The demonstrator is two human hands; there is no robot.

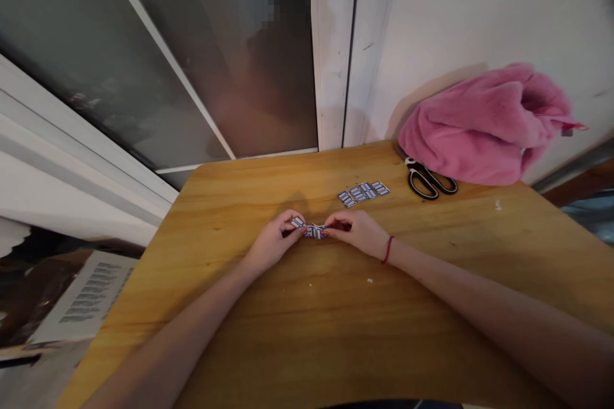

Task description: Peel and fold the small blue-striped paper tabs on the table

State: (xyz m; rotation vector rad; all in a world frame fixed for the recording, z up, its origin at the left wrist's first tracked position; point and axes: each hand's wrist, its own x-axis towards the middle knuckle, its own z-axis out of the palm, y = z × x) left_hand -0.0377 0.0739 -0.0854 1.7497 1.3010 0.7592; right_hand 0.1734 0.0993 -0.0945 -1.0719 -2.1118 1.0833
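Note:
Between my two hands is a short strip of blue-and-white printed paper pieces (315, 231), held just over the wooden table. My left hand (278, 236) pinches its left end between thumb and fingers. At the other end, the thumb and fingers of my right hand (357, 232) are closed on it; a red string bracelet (387, 249) circles that wrist. Farther back on the table lies a row of similar blue-and-white paper pieces (363, 192), apart from both hands. The printing is too small to read.
Black-handled scissors (423, 182) lie at the back right, their blades hidden beneath a pink plush cloth (484, 124). Small white scraps (369, 280) dot the wooden table (307, 345). Behind it stand glass panels (230, 64) and a white wall. A box (91, 294) sits lower left.

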